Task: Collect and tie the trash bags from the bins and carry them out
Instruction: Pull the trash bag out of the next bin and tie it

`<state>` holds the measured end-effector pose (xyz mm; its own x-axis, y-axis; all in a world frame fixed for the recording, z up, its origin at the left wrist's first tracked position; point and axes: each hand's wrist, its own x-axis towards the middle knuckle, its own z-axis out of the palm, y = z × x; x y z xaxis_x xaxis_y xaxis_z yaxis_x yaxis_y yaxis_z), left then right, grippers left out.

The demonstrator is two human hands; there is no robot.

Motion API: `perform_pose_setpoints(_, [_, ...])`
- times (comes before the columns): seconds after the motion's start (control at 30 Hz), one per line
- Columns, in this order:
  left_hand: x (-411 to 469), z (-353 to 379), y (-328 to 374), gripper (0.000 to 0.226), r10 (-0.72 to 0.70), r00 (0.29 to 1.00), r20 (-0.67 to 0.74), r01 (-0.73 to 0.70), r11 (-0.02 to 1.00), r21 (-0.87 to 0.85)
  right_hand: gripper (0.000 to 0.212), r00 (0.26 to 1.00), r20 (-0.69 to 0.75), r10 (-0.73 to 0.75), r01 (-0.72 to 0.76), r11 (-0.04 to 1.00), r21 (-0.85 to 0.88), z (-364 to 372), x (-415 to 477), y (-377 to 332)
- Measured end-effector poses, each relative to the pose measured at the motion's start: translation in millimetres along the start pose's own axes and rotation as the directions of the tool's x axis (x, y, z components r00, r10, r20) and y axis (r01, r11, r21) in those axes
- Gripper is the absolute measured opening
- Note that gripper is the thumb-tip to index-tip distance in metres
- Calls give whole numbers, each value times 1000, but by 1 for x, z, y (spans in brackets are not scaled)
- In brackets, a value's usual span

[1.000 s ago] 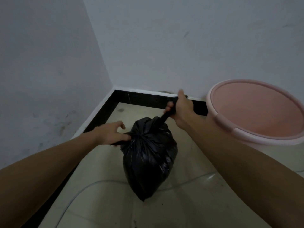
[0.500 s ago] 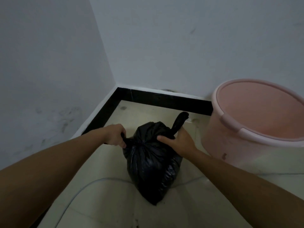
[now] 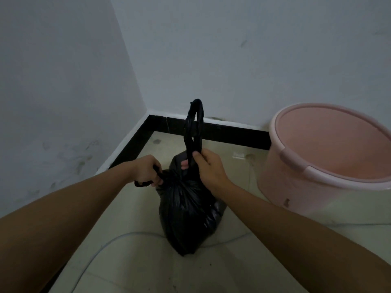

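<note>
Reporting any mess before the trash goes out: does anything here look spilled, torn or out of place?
No spill or tear shows. The black trash bag looks intact, gripped at its top by the left hand and right hand. The pink bin stands upright, unlined. Only dark scuff marks on the left wall stand out.

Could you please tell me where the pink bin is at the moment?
In the head view, the pink bin stands on the tiled floor at the right edge, close to the back wall, just right of the black trash bag.

Left grip (image 3: 148, 172) and right grip (image 3: 209, 169) are both curled tight, extended forward, near each other.
</note>
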<state>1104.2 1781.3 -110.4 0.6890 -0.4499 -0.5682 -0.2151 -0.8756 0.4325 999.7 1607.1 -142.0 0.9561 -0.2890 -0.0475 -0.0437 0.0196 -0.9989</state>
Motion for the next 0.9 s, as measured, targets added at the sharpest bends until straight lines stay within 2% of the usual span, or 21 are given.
perform_pose_setpoints(0.03, [-2,-1,-1,8,3,1000,8,-3,1000,-15,24,999,11,39,-39,998,57,2,2,-7])
perform_pose_setpoints(0.1, [-5,-3,-1,10,11,999,37,-10,999,-31,26,994,15,107,-108,993,48,0,7,-15])
perform_pose_setpoints(0.2, [-9,-9,1,10,1,996,84,2,999,-42,29,987,-23,162,-163,985,-53,-6,16,-13])
perform_pose_setpoints(0.27, [-10,-15,2,11,-27,997,72,35,994,-105,34,990,-66,127,-138,966,-218,-13,22,-9])
perform_pose_setpoints(0.33, [-11,-22,2,11,-39,999,24,44,964,-261,37,999,-40,32,-48,838,-543,-22,24,-5])
perform_pose_setpoints(0.4, [-13,-28,6,9,-14,999,-51,-10,902,-431,31,999,36,-7,32,624,-780,-29,22,0])
perform_pose_setpoints(0.47, [-17,-35,15,5,41,994,-101,-90,834,-544,30,993,115,10,98,454,-886,-33,18,7])
perform_pose_setpoints(0.53, [-20,-42,28,4,94,986,-138,-158,783,-601,31,971,232,64,194,365,-911,-34,12,11])
perform_pose_setpoints(0.63, [-22,-44,45,7,133,979,-153,-200,750,-630,37,887,382,258,232,466,-854,-32,9,8])
perform_pose_setpoints(0.7, [-23,-42,55,5,151,980,-133,-201,739,-643,52,872,366,324,185,473,-861,-27,6,3])
perform_pose_setpoints(0.77, [-22,-40,61,5,146,983,-111,-182,713,-677,62,931,271,246,146,431,-891,-22,3,1])
perform_pose_setpoints(0.8, [-21,-40,61,11,127,986,-110,-168,697,-697,60,955,225,191,120,445,-888,-21,4,1])
perform_pose_setpoints(0.83, [-18,-40,58,18,92,988,-121,-151,693,-705,57,967,200,160,97,493,-864,-21,5,1])
perform_pose_setpoints(0.9, [-14,-40,46,30,-8,986,-169,-95,798,-596,49,954,230,190,49,662,-748,-23,9,3])
